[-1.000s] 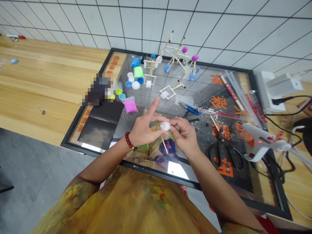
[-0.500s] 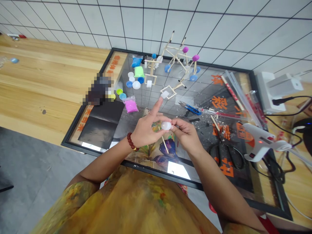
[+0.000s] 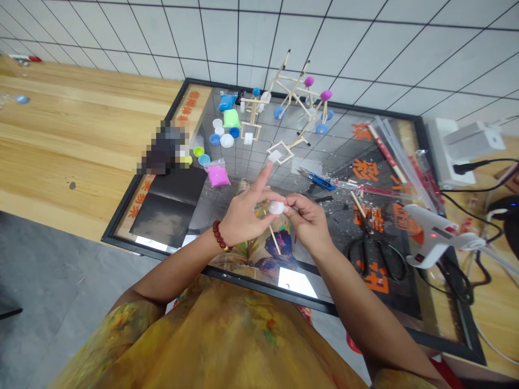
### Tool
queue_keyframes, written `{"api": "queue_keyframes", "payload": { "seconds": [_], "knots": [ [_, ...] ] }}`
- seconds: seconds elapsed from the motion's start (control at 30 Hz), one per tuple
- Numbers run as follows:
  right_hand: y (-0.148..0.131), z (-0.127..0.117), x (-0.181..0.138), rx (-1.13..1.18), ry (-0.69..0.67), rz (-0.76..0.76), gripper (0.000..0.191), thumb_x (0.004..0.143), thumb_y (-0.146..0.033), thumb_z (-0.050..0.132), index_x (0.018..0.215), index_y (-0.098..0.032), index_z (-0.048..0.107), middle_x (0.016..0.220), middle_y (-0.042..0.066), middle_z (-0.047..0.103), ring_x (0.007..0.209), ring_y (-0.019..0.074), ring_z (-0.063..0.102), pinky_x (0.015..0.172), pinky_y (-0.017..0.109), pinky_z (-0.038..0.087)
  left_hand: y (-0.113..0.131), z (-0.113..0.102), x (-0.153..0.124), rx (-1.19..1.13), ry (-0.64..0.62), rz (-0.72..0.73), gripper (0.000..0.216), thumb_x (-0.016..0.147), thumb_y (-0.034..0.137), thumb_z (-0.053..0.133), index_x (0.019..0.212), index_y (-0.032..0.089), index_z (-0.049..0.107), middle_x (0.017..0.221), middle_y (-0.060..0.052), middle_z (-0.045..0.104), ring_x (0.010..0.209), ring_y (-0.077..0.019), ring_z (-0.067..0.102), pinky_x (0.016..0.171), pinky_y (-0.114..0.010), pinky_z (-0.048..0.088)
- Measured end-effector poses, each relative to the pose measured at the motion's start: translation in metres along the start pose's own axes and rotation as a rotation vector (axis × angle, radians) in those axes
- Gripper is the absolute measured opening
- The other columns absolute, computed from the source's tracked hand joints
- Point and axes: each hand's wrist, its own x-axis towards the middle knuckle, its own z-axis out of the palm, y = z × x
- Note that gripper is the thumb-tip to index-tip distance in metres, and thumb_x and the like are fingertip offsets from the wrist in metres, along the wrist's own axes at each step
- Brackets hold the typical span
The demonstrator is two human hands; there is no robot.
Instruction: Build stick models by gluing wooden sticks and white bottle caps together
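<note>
My left hand [image 3: 247, 213] holds a small white round cap [image 3: 276, 207] between thumb and a bent finger, its index finger stretched out toward the far side. At the cap's right edge, the thumb and fingertips of my right hand [image 3: 308, 219] are pinched together; anything between them is hidden. Below the cap, a thin wooden stick [image 3: 274, 240] lies on the glass-topped board. Just past my left index fingertip sits a stick frame [image 3: 288, 154] with a white piece on it.
Stick models with coloured balls [image 3: 300, 100] stand at the back. Clay packets [image 3: 218, 174] and bottle caps [image 3: 227, 140] lie left. On the right are blue snips [image 3: 318, 180], black scissors [image 3: 377, 259], a white glue gun [image 3: 438, 237], its cables and a power strip [image 3: 444, 154].
Hardly anything differs. Both hands stay at the cap, with only a very slight shift of the hands and of the view.
</note>
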Motion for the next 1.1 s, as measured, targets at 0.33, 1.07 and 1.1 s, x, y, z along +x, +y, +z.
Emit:
{"api": "queue_keyframes", "payload": {
  "seconds": [0.33, 1.07, 1.1],
  "knots": [
    [-0.0054, 0.0007, -0.0005, -0.058, 0.108, -0.114, 0.011, 0.088, -0.027, 0.065, 0.078, -0.025, 0.069, 0.079, 0.000, 0.070, 0.080, 0.0194, 0.063, 0.079, 0.036, 0.044, 0.0008, 0.0041, -0.0022, -0.030, 0.065, -0.212, 0.116, 0.073, 0.032, 0.082, 0.160, 0.026, 0.006, 0.088, 0.002, 0.078, 0.078, -0.0153, 0.073, 0.080, -0.032, 0.058],
    [-0.0036, 0.0001, 0.0006, -0.084, 0.104, -0.083, 0.012, 0.087, -0.028, 0.064, 0.077, -0.025, 0.070, 0.080, 0.001, 0.070, 0.081, 0.0208, 0.062, 0.081, 0.039, 0.043, 0.0032, 0.0021, -0.0002, -0.033, 0.044, -0.201, 0.114, 0.073, 0.026, 0.080, 0.160, 0.025, 0.007, 0.092, 0.002, 0.078, 0.080, -0.0132, 0.071, 0.083, -0.028, 0.056],
    [-0.0029, -0.0001, 0.0006, -0.079, 0.100, -0.083, 0.011, 0.087, -0.028, 0.065, 0.077, -0.025, 0.070, 0.080, 0.001, 0.070, 0.081, 0.0206, 0.062, 0.081, 0.038, 0.043, 0.0031, 0.0021, -0.0003, -0.023, 0.043, -0.194, 0.114, 0.073, 0.025, 0.080, 0.160, 0.025, 0.007, 0.092, 0.002, 0.078, 0.080, -0.0133, 0.071, 0.083, -0.028, 0.056]
  ]
}}
